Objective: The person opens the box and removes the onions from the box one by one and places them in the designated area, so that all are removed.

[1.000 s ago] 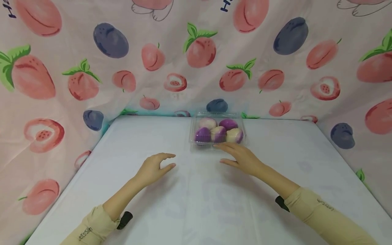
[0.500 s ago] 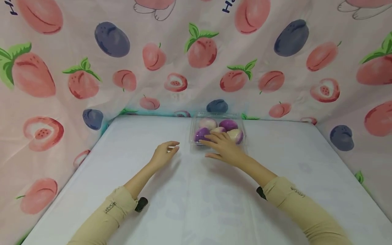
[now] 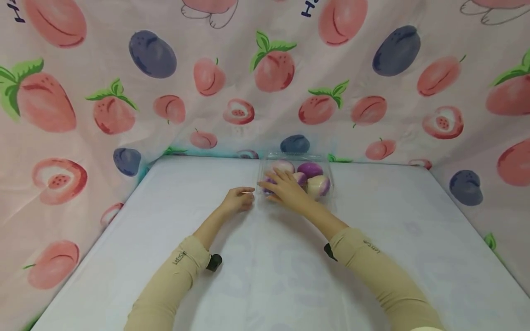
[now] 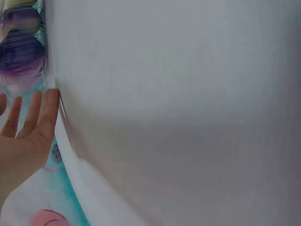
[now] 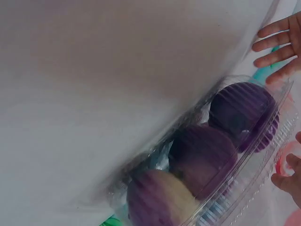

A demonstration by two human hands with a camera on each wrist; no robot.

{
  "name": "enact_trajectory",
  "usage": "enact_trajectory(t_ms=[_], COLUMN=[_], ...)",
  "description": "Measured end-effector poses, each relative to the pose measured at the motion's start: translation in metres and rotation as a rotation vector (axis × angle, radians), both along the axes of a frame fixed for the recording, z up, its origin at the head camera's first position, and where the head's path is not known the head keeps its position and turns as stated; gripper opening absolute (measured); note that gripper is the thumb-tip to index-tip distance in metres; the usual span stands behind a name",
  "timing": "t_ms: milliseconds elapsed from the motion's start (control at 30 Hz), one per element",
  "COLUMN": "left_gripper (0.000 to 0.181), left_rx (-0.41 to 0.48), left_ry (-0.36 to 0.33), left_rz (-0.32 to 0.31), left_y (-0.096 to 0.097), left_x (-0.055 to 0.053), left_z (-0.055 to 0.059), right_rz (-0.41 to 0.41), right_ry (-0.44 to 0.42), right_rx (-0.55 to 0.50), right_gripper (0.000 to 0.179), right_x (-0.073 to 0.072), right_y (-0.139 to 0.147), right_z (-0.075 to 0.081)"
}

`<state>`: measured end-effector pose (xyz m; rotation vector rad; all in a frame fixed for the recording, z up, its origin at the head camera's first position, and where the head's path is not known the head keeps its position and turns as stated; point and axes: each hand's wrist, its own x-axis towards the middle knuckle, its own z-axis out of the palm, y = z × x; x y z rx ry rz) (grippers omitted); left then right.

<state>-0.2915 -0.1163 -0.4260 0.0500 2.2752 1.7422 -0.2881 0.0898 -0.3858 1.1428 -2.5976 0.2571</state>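
Right hand (image 3: 287,189) shifted left over clear container (image 3: 291,156); left hand (image 3: 238,200) advanced close beside it.

one clear plastic box (image 5: 256,160), five purple-and-cream pieces (image 3: 318,186), two hands (image 3: 238,200) (image 3: 288,191), two sleeves (image 3: 169,276) (image 3: 378,271)

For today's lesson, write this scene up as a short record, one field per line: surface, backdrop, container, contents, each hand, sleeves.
Surface: white-covered table
Backdrop: pink cloth with a fruit print
Container: clear plastic box, near the table's far edge
Contents: five rounded purple-and-pale objects
Left hand: beside the box's left side; contact unclear
Right hand: fingers spread over the box's front left; contact unclear
Sleeves: beige
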Motion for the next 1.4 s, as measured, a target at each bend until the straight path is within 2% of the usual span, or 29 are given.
enact_trajectory(t_ms=[67, 133, 400, 633, 833, 967, 1133, 1300, 1400], left_gripper=[0.039, 0.039, 0.035, 0.035, 0.037, 0.039, 0.04, 0.043, 0.044], left_rx=[0.051, 0.093, 0.212, 0.315, 0.388, 0.398, 0.421, 0.481, 0.522], left_ry=[-0.042, -0.065, -0.139, -0.224, -0.285, -0.28, -0.299, -0.316, -0.325], left_rz=[-0.032, -0.04, 0.016, 0.067, 0.082, 0.092, 0.101, 0.091, 0.082], left_y=[0.003, 0.006, 0.021, 0.022, 0.02, 0.019, 0.016, 0.015, 0.017], left_x=[-0.002, -0.003, 0.001, 0.003, -0.002, -0.003, -0.003, -0.002, -0.001], left_z=[-0.003, -0.005, -0.002, 0.004, 0.006, 0.006, 0.007, 0.01, 0.011], right_rz=[-0.023, -0.04, -0.061, -0.106, -0.116, -0.118, -0.132, -0.152, -0.158], right_ry=[-0.048, -0.092, -0.134, -0.226, -0.213, -0.209, -0.198, -0.202, -0.208], right_rx=[0.015, 0.013, 0.025, 0.048, 0.022, -0.022, -0.047, -0.092, -0.082], right_gripper=[0.044, 0.046, 0.046, 0.04, 0.026, 0.019, 0.019, 0.011, 0.01], right_x=[-0.004, -0.007, -0.015, -0.018, -0.021, -0.023, -0.023, -0.021, -0.019], right_y=[-0.005, -0.009, -0.014, -0.019, -0.023, -0.024, -0.028, -0.031, -0.031], right_z=[0.0, 0.0, -0.001, 0.005, 0.008, 0.003, -0.002, -0.004, -0.005])
